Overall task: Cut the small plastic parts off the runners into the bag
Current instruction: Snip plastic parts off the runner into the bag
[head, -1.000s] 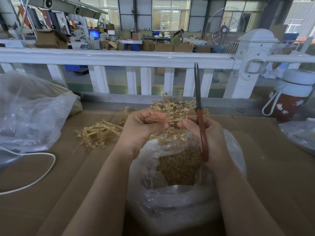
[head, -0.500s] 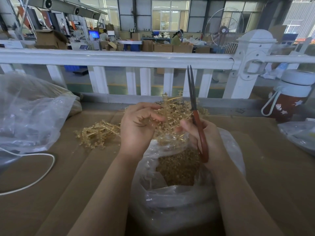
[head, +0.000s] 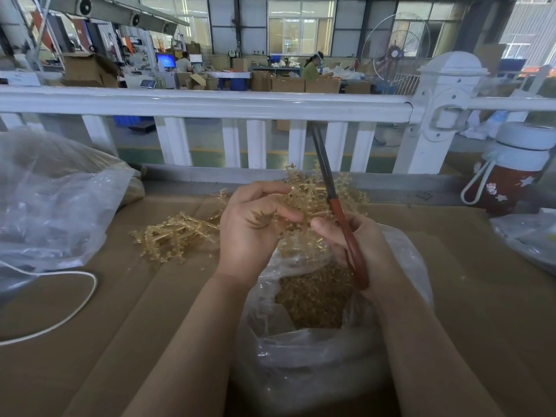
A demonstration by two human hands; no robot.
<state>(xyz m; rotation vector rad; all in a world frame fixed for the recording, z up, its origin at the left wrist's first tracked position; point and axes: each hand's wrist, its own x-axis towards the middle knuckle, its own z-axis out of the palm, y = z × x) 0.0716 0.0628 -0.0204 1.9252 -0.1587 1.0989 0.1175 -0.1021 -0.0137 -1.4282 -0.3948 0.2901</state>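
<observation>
My left hand (head: pixel 251 227) pinches a yellowish plastic runner (head: pixel 304 197) with small parts on it, held above the open clear bag (head: pixel 316 365). Inside the bag lies a heap of cut small parts (head: pixel 313 299). My right hand (head: pixel 358 245) grips red-handled scissors (head: pixel 346 233); their dark blades point up and away, closed or nearly closed, beside the runner. A pile of more runners (head: pixel 177 236) lies on the cardboard left of my left hand.
Brown cardboard (head: pixel 469 281) covers the table. A big clear bag (head: pixel 51 203) and a white cord (head: pixel 72 314) lie at the left. A red bottle with a white lid (head: pixel 511 173) stands at the right, another bag (head: pixel 526 236) near it. A white railing (head: pixel 210 103) runs behind.
My left hand has turned and curled its fingers over the runner. The scissors have tilted from upright to leaning left, and their blades sit lower.
</observation>
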